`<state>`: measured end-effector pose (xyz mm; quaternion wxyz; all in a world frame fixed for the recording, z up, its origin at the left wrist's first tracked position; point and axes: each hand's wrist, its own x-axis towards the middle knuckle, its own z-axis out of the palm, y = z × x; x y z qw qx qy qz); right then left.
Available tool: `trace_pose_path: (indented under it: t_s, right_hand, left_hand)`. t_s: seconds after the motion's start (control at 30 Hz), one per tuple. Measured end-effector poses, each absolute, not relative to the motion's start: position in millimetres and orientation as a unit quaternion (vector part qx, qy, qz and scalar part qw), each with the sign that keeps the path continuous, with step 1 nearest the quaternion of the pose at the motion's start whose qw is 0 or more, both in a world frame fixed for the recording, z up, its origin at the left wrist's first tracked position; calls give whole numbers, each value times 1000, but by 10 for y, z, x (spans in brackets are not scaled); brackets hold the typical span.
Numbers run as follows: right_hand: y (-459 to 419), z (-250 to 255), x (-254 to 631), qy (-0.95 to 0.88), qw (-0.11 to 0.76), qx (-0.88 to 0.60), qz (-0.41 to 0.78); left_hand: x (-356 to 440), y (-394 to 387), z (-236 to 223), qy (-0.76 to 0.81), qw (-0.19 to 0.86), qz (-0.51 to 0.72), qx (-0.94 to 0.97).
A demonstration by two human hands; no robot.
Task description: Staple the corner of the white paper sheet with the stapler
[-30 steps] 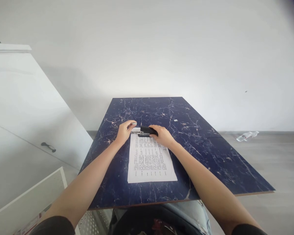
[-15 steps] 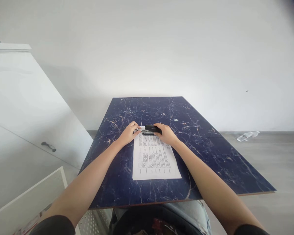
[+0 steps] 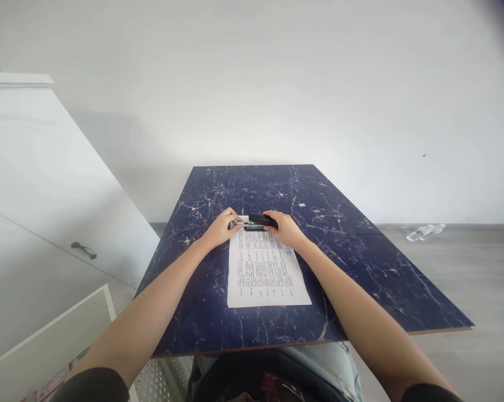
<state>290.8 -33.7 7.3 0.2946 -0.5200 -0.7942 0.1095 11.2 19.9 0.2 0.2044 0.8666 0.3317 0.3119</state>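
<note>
A printed sheet of paper [image 3: 265,272] lies on the dark blue marbled table top [image 3: 352,262]. A black stapler [image 3: 258,221] sits across the sheet's far edge. My right hand [image 3: 284,230] rests closed over the stapler's right end. My left hand [image 3: 220,226] pinches the sheet's far left corner at the stapler's mouth, fingers curled together.
A small white scrap [image 3: 302,205] lies farther back on the table. A white cabinet [image 3: 34,190] with a dark handle [image 3: 83,250] stands to the left. A plastic bottle [image 3: 424,231] lies on the grey floor at the right. A white wall is behind.
The paper and both hands shifted a little to the right between the first earlier frame and the second. Since half a second ago almost nothing has moved.
</note>
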Motion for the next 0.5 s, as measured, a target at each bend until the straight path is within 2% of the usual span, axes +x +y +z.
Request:
trace_pose_path:
  t_s: [0.5]
  right_hand:
    - [-326,66,2913,-791,297,-522,119]
  left_hand:
    - [96,180,40,320,153,331,874]
